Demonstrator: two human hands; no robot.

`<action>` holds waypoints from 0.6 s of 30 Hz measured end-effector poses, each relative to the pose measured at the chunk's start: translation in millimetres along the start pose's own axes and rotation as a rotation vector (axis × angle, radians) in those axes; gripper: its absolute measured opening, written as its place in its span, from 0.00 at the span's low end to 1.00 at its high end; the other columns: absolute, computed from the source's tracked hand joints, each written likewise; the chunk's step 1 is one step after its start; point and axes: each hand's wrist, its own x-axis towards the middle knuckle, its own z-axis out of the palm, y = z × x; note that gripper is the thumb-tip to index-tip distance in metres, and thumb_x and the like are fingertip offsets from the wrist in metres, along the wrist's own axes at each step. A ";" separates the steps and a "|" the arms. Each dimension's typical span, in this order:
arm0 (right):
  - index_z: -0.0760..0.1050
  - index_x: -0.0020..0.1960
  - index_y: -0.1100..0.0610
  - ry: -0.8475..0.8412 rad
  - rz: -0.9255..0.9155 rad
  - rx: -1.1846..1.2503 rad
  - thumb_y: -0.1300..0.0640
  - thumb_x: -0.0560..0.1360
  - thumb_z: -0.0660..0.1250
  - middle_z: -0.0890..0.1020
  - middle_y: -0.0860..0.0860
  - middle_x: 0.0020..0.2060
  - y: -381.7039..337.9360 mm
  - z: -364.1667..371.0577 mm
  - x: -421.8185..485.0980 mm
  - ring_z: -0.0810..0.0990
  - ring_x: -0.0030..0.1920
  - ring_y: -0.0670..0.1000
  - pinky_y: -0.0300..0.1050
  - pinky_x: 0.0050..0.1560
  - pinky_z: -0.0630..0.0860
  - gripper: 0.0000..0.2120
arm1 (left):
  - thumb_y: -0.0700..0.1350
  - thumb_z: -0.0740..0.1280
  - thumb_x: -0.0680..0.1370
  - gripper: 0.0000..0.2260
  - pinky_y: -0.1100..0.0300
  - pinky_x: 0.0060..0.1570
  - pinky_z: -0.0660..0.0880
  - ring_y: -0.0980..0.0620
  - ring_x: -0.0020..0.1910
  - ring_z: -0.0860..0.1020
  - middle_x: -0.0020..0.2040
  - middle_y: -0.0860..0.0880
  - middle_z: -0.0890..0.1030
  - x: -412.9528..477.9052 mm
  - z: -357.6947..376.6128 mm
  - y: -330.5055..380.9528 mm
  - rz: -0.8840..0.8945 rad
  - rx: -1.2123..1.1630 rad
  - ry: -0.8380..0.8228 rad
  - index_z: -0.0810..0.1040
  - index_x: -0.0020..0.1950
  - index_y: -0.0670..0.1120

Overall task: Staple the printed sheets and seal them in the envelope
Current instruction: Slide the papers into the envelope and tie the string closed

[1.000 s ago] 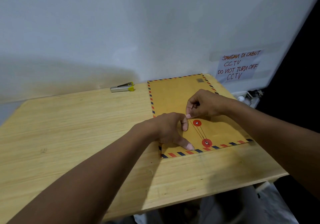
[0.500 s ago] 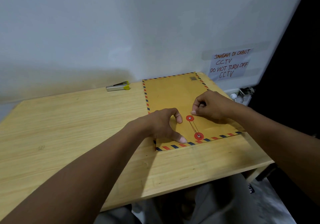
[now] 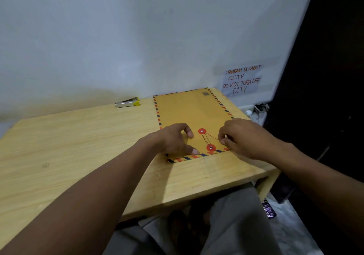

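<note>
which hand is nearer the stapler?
Left. The left hand rests on the envelope, nearer the stapler at the table's far edge; the right hand sits farther right, pinching the string.

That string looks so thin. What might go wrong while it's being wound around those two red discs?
1. The right hand pinches the thin string out to the side; it may slip free and the wraps loosen.
2. A hard pull might tear a red disc off the envelope.
3. The left hand presses only near one corner, so the envelope might slide on the table.
</note>
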 end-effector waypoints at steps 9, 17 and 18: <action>0.78 0.58 0.49 -0.028 -0.090 -0.075 0.48 0.82 0.58 0.79 0.46 0.49 -17.9 12.2 -10.6 0.76 0.50 0.50 0.45 0.45 0.73 0.12 | 0.52 0.79 0.71 0.24 0.57 0.45 0.74 0.54 0.39 0.74 0.42 0.52 0.76 -5.7 3.1 0.7 0.015 -0.012 0.022 0.74 0.62 0.49; 0.79 0.55 0.49 -0.045 -0.028 0.042 0.50 0.81 0.60 0.79 0.46 0.49 -30.7 16.5 -14.8 0.75 0.49 0.50 0.45 0.45 0.71 0.09 | 0.52 0.79 0.71 0.23 0.57 0.42 0.75 0.54 0.37 0.74 0.41 0.52 0.75 -3.8 4.4 -0.3 0.019 -0.027 0.026 0.74 0.61 0.50; 0.79 0.54 0.49 -0.047 -0.025 0.054 0.50 0.81 0.60 0.79 0.45 0.48 -32.7 16.9 -13.3 0.75 0.49 0.50 0.46 0.45 0.72 0.09 | 0.52 0.79 0.71 0.23 0.57 0.42 0.74 0.54 0.37 0.74 0.41 0.52 0.75 -3.4 4.8 -0.5 0.020 -0.025 0.028 0.74 0.61 0.50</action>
